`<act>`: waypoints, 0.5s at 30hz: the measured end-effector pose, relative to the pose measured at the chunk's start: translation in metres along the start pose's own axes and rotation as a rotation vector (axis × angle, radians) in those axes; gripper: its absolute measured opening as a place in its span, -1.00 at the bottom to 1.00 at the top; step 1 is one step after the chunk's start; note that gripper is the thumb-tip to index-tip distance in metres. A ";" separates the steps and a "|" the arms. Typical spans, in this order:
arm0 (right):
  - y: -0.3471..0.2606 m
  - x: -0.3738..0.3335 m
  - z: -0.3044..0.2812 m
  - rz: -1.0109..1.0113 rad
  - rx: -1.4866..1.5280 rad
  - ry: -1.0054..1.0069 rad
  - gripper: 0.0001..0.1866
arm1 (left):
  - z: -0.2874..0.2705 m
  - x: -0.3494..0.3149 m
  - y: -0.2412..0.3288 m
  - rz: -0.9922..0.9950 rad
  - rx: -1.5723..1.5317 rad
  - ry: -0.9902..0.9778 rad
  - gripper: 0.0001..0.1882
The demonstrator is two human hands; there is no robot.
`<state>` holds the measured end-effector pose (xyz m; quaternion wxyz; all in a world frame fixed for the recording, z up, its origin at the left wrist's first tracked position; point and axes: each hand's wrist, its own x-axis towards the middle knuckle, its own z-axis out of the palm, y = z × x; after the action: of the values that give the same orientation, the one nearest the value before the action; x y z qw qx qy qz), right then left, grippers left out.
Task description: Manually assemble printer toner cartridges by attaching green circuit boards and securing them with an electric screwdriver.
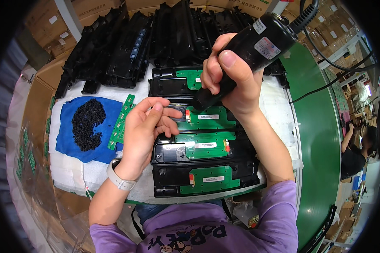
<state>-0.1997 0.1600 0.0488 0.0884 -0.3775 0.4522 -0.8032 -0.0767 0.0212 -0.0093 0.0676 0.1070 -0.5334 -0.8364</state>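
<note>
Right of the blue cloth [64, 130], the right hand [240, 84] wraps fully round a black, cylindrical power driver [257, 44], its lower end by a green circuit board [211, 124] with a white label, 1 of 4 in black housings [169, 181]. Nearer the cloth, the left hand [144, 124] is half-curled; whether it holds anything, I cannot tell. White padding [278, 114] underlies the cloth; a green surface [318, 143] runs far right of it, cartons [46, 27] stand beyond.

A white mat [275, 101] carries black panels [168, 177], blue cloth [65, 126], and black housings [177, 38].
</note>
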 end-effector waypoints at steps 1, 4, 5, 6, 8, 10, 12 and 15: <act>0.000 0.000 0.000 0.000 0.000 0.000 -0.78 | 0.000 0.000 0.001 -0.025 0.017 -0.023 -0.79; 0.000 -0.001 0.000 -0.018 -0.012 -0.006 -0.78 | 0.004 -0.001 0.005 -0.066 0.086 0.007 -0.78; 0.000 -0.001 0.000 -0.022 -0.038 -0.002 -0.79 | 0.004 -0.002 0.006 -0.065 0.087 0.008 -0.78; -0.001 -0.001 0.000 -0.026 -0.064 0.002 -0.79 | 0.003 -0.002 0.006 -0.064 0.097 -0.004 -0.77; -0.003 -0.003 0.001 -0.005 -0.147 -0.031 -0.76 | 0.002 -0.002 0.007 -0.062 0.108 -0.014 -0.76; -0.003 -0.004 0.001 0.016 -0.230 -0.063 -0.71 | 0.000 -0.002 0.006 -0.072 0.002 -0.052 -0.78; -0.003 -0.004 0.000 0.029 -0.215 -0.054 -0.69 | 0.000 -0.002 0.005 -0.071 0.004 -0.052 -0.80; -0.006 -0.005 0.000 0.020 -0.213 -0.069 -0.70 | 0.001 -0.002 0.005 -0.089 0.035 -0.050 -0.84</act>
<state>-0.1952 0.1658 0.0511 0.0714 -0.4079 0.5355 -0.7361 -0.0746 0.0203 -0.0036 0.0150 0.1110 -0.5440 -0.8316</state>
